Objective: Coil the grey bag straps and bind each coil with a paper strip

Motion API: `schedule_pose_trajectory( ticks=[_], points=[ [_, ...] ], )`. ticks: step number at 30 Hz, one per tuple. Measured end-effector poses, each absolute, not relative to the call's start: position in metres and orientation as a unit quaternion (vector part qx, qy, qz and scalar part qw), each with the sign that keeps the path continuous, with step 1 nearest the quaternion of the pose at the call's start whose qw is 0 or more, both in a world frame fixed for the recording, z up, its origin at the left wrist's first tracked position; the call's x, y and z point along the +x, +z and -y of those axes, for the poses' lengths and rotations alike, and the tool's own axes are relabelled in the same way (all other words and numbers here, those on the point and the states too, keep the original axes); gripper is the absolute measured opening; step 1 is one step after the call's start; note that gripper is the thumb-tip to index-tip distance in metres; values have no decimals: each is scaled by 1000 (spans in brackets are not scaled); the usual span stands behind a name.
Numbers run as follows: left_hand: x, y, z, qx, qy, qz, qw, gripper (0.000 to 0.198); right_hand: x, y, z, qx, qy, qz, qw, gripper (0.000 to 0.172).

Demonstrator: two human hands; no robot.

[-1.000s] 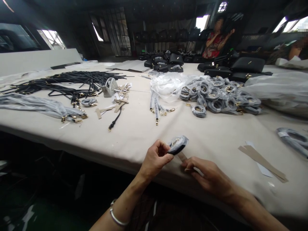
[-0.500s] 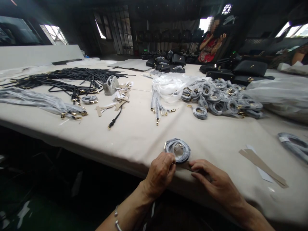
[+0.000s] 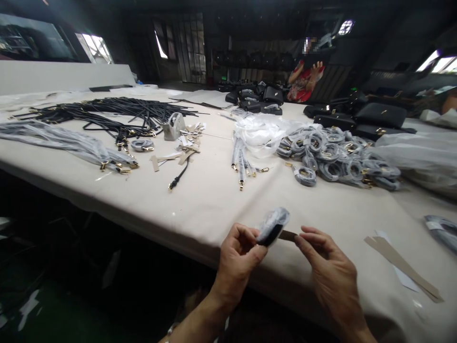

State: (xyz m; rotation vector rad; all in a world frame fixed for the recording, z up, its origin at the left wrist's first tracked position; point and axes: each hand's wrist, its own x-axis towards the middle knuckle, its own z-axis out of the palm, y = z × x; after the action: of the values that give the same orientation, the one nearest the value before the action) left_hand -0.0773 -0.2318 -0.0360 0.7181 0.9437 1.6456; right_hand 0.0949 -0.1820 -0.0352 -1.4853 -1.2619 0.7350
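Observation:
Near the table's front edge, my left hand (image 3: 240, 259) is closed on a coiled, plastic-wrapped bag strap (image 3: 274, 225), thumb and fingers pinching its lower left side. The coil is tilted up, edge towards me, and slightly blurred. A brown paper strip (image 3: 287, 235) sticks out from the coil to the right. My right hand (image 3: 330, 267) pinches the strip's free end between thumb and index finger, the other fingers loosely bent. Where the strip meets the coil is hidden. On the table to the right lie more brown paper strips (image 3: 403, 267) and a white strip.
Wrapped coiled straps (image 3: 328, 155) are heaped beyond my hands, beside crumpled clear plastic (image 3: 262, 131). Black straps (image 3: 117, 112), a grey tape dispenser (image 3: 173, 126) and paper scraps lie to the left. Black bags (image 3: 380, 116) stand at the back, where a person in red (image 3: 303, 81) is.
The coil has come up off the table and tipped from lying flat to edge-on in my left hand. More of the brown strip shows by my right hand. The view has shifted slightly.

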Motion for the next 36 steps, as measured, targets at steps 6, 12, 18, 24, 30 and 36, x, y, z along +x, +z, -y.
schedule_pose_trajectory(
  ticks=[6, 12, 18, 24, 30, 36],
  points=[
    [-95, -40, 223, 120, 673, -265, 680, 34, 57, -11, 187, -555, 390, 554, 482, 37],
    [-106, -52, 225, 98, 653, -254, 706, 36, 57, -9, 185, -538, 390, 610, 432, 34],
    [-92, -46, 227, 200, 671, -310, 643, 33, 59, -7, 181, -561, 403, 584, 427, 35],
    [-85, -47, 227, 281, 638, -362, 619, 51, 60, -13, 183, -463, 512, 621, 371, 27],
    [-95, -39, 227, 309, 576, -385, 651, 54, 79, -22, 186, -422, 659, 545, 300, 30],
    [-90, -21, 220, 503, 509, -513, 474, 27, 73, -36, 196, -496, 620, 418, 440, 43]
  ],
)
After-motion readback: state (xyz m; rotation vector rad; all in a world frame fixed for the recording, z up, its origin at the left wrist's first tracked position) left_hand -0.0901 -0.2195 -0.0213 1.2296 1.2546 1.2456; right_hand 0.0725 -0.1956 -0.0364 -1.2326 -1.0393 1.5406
